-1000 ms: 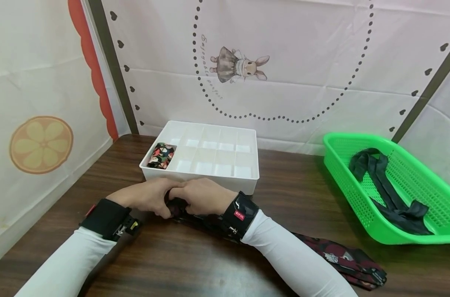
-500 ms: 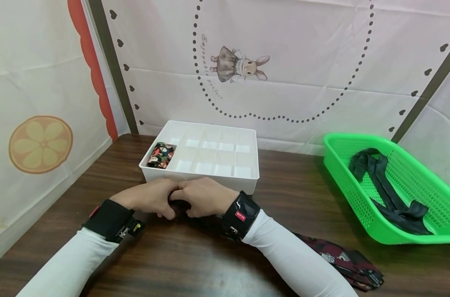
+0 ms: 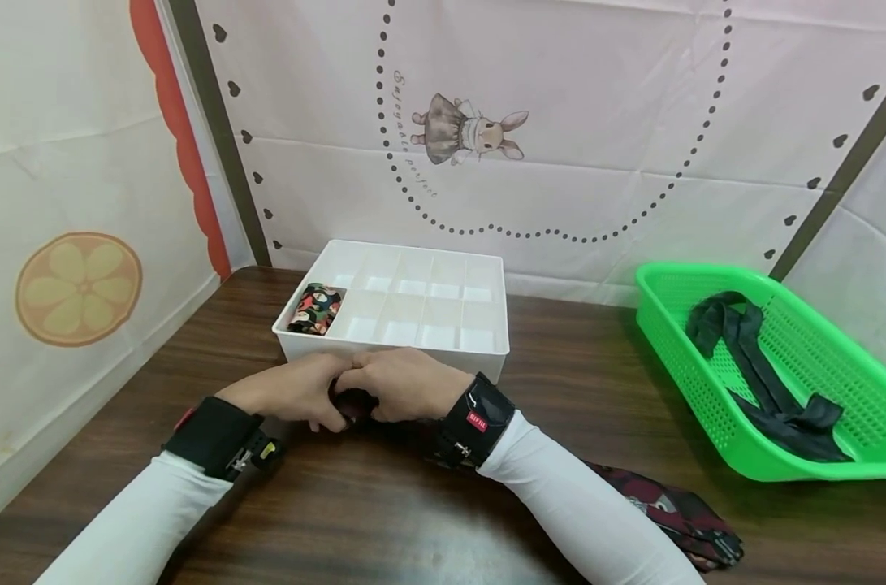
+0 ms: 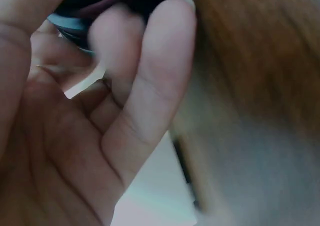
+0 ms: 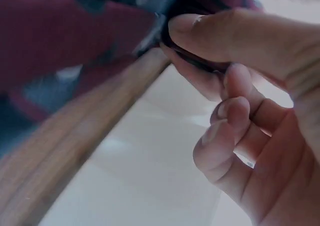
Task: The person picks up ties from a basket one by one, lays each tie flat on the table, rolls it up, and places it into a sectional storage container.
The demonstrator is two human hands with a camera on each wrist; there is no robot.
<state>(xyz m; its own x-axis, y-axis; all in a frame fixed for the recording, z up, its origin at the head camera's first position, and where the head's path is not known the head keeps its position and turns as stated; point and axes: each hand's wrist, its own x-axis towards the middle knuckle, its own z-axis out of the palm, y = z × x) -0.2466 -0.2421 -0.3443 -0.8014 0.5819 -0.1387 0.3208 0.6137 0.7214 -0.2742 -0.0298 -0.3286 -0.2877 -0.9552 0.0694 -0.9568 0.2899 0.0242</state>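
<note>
Brown table: left hand, right hand pinching dark red necktie roll together, keeping coil tight beside white divider box.

I see left hand and right hand knuckle to knuckle, fingers curled and pinching; both forearms angle inward, wrists low, white sleeves, black wristbands.
</note>
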